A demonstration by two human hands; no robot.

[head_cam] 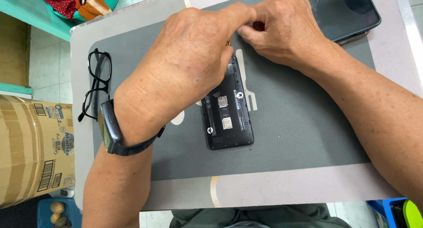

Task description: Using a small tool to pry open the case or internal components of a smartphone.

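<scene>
A black phone (228, 118) with its back cover off lies face down on the grey mat (304, 131), its card slots showing. My left hand (185, 65) hovers over the phone's upper end, fingers pinched together; what it pinches is hidden. My right hand (282, 30) rests on the mat just beyond the phone's top, fingertips curled and meeting the left hand's fingertips. A dark watch (112, 133) sits on my left wrist.
Black-framed glasses (97, 85) lie folded at the mat's left edge. A dark tablet (341, 12) sits at the table's far right corner. A cardboard box (31, 148) stands left of the table, and a teal shelf (26, 12) is at the upper left.
</scene>
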